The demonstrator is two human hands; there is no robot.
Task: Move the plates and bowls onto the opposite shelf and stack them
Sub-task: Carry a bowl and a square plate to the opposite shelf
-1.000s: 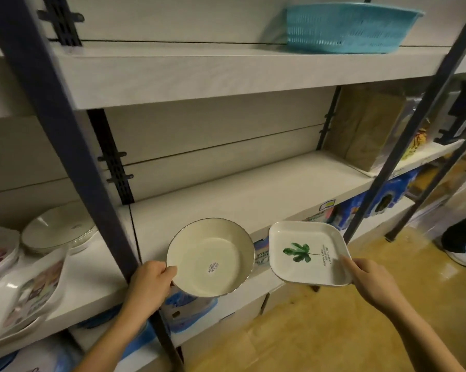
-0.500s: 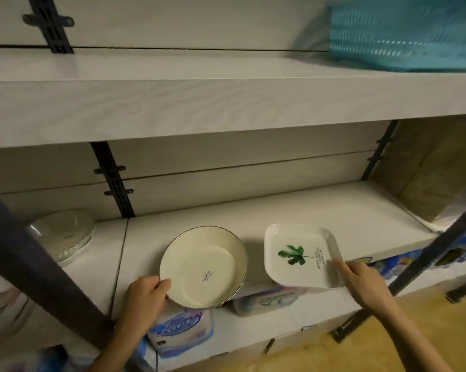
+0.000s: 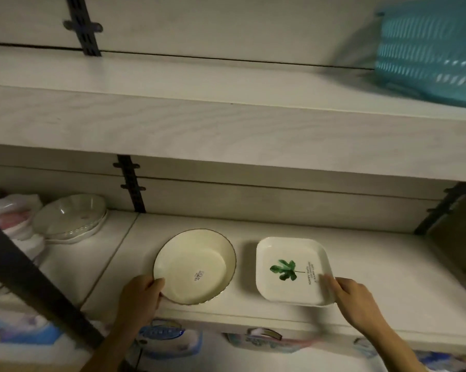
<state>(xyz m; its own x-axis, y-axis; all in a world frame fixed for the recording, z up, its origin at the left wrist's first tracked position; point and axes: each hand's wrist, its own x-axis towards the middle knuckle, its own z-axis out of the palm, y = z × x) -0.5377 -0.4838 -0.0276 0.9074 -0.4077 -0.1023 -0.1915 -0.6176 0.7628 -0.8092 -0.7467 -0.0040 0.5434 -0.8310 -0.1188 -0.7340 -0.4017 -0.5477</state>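
head view: the left hand [image 3: 140, 296] pinches the near-left rim of the round bowl [image 3: 195, 265], and the right hand [image 3: 358, 302] grips the near-right corner of the square leaf plate [image 3: 293, 269]. the two dishes are side by side and apart, low at the shelf [image 3: 387, 264]. each lies just forward of its own hand.

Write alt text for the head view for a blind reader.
A person's left hand grips a round cream bowl and the right hand holds a square leaf-print plate, side by side at a white shelf. Stacked scalloped dishes sit further left; a teal basket stands one shelf up.
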